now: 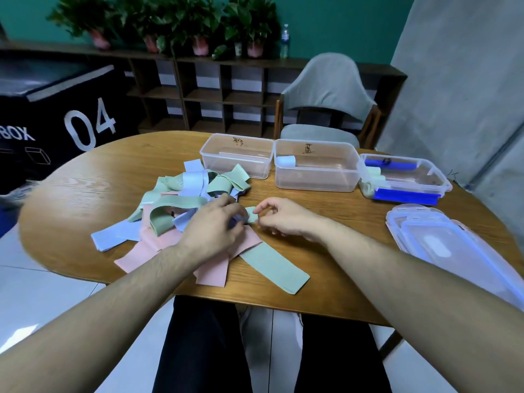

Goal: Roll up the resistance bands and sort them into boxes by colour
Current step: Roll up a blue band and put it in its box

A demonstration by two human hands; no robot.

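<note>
A heap of loose green, pink and pale blue resistance bands [181, 199] lies on the wooden table [85, 194]. One green band [273, 265] stretches flat toward the front edge, and its far end is a small roll [251, 215]. My left hand [211, 225] grips that roll from the left. My right hand [283, 217] pinches it from the right. Three clear boxes stand behind: the left box [236, 154] holds nothing, the middle box [316, 165] holds one rolled pale blue band [286, 161], and the right box [405, 177] with blue clips holds green rolls [371, 180].
Clear lids [442, 242] are stacked at the table's right edge. A grey chair [326, 100] stands behind the boxes, with a dark shelf unit and potted plants beyond. A black crate marked 04 [56, 114] sits to the left. My legs are under the table's front edge.
</note>
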